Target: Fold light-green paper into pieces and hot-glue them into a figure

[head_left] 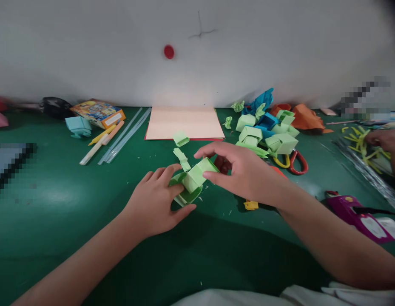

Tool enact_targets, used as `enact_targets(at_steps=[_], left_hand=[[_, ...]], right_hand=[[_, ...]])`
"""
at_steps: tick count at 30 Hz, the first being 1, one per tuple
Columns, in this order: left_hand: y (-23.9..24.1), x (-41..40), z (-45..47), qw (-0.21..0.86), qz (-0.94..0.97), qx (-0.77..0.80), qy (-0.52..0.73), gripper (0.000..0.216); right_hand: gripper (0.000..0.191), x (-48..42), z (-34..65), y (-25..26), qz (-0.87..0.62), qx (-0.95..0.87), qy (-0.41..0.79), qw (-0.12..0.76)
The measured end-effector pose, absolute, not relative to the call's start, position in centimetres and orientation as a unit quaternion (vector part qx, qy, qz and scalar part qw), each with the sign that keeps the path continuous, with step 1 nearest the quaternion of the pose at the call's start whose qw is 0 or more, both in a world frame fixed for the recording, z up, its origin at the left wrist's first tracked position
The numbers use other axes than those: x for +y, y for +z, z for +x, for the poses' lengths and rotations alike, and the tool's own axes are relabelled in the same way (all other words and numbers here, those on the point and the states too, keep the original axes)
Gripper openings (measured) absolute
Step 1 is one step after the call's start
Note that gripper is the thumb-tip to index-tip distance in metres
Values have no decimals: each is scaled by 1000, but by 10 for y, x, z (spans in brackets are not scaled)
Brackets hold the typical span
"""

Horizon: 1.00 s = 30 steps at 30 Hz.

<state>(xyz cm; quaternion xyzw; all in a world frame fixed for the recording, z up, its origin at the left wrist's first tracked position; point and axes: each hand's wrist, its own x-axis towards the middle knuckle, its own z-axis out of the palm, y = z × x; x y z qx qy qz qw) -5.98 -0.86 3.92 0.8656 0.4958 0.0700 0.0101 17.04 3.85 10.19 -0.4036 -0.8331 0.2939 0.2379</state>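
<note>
A light green folded paper piece point(194, 177), open like a small box, lies between my two hands on the green table. My left hand point(160, 202) has its fingers on the left part and its thumb along the near side, around a curved green paper part point(187, 196). On the upper right end, my right hand point(240, 170) has its thumb against the near face and its curled fingers behind, where contact is partly hidden. Just beyond are a narrow green folded strip point(182, 159) and a small green paper piece point(181, 139) by the cream sheet.
A cream paper pad point(184, 123) stands against the wall. Folded green papers point(282, 143) and scissors point(298, 162) are to the right, near a purple glue gun point(353, 212). Glue sticks point(123, 140) and a box point(100, 112) lie left. Another person's hand point(384, 140) is far right.
</note>
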Motion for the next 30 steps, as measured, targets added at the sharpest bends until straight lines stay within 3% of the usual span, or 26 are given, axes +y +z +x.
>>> enact_targets(at_steps=[22, 27, 30], left_hand=[[35, -8, -64, 58, 872, 476, 103, 29], [33, -10, -69, 87, 862, 469, 174, 26], [28, -12, -73, 131, 840, 478, 221, 35]], right_hand=[[28, 42, 170, 102, -408, -827, 303, 243], [29, 42, 170, 101, -406, -823, 307, 251], [29, 42, 170, 100, -408, -819, 313, 254]])
